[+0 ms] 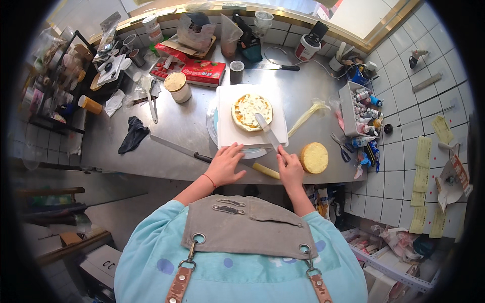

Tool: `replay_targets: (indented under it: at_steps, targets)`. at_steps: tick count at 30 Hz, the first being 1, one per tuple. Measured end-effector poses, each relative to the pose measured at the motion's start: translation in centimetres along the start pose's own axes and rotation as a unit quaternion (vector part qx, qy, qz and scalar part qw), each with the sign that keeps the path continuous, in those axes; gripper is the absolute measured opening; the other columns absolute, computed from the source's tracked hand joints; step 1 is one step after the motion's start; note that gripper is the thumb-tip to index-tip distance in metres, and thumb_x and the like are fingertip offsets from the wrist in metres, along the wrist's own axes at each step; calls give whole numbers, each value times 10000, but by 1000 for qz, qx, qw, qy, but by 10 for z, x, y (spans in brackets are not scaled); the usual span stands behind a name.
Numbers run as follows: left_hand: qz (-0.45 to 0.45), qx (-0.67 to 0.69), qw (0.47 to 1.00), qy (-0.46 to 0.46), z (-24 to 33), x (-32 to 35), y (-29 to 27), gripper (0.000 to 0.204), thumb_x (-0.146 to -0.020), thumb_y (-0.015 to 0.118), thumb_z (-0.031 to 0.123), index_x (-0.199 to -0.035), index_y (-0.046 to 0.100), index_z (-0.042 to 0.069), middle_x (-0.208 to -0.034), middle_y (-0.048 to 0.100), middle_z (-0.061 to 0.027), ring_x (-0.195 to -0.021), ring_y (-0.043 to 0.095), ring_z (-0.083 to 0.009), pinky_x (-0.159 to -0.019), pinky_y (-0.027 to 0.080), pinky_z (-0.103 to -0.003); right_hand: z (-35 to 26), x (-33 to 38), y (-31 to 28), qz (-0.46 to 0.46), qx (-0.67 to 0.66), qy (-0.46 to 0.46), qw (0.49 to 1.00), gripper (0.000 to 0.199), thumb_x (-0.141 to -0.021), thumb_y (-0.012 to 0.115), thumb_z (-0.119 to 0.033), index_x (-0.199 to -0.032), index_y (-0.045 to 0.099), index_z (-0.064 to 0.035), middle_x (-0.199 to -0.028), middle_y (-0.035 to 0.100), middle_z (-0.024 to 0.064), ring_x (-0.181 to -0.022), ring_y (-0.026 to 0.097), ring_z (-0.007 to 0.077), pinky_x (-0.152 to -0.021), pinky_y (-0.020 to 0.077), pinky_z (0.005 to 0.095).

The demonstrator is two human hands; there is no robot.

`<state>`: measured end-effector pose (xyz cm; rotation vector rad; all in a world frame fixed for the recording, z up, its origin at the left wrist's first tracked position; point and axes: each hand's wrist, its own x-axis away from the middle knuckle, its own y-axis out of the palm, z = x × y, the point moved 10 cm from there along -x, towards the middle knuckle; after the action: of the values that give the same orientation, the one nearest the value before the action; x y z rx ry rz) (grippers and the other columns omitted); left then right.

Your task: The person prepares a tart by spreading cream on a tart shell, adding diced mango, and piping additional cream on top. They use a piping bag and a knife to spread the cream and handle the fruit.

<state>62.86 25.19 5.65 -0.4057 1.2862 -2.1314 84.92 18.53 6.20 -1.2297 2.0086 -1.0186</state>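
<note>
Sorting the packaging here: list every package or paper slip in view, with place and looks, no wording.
Red flat box: back of counter, rectangular, pictures on lid.
Yellow paper slips: stuck on the white tiled wall, right side, narrow strips.
White tub: back right, round, red label band.

Right hand (290, 169) gripping spatula (267, 130) over cake layer (251, 111); left hand (224, 165) steadying board (230, 135)

Bright, sharp, fisheye-bent dark rim

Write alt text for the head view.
A right hand holds a palette knife over a cream-topped cake layer on a white board, while the left hand rests at the board's near edge. A plain cake layer sits to the right on the steel counter.
</note>
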Motion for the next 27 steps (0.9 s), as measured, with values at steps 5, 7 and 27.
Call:
replay_targets:
  at_steps: [5, 7, 27]
  targets:
    - [-6, 110, 993, 52, 10, -6, -4, 491, -908, 711, 340, -1318, 613, 90, -1570, 443, -137, -1471, 412, -284, -1163, 357, -446, -47, 3, 24, -29, 2, -8, 1000, 342, -987, 648, -351, -1322, 697, -307, -913, 630, 58, -793, 691, 304, -694, 557, 446]
    - [-10, 121, 992, 34, 3, -3, -18, 426, -934, 685, 285, -1317, 613, 112, -1534, 495, -114, -1457, 435, -263, -1152, 357, -448, -63, 2, 26, -28, 18, -43, 999, 357, -973, 663, -344, -1328, 693, -313, -916, 614, 56, -755, 676, 308, -671, 553, 445]
    - [5, -39, 997, 71, -27, 30, -12, 654, -909, 689, 314, -1477, 475, 69, -1581, 452, -73, -1467, 419, -186, -1225, 253, -493, -70, 18, 10, 114, 189, -126, 967, 408, -945, 705, -275, -1352, 678, -285, -889, 569, 57, -731, 645, 269, -632, 532, 429]
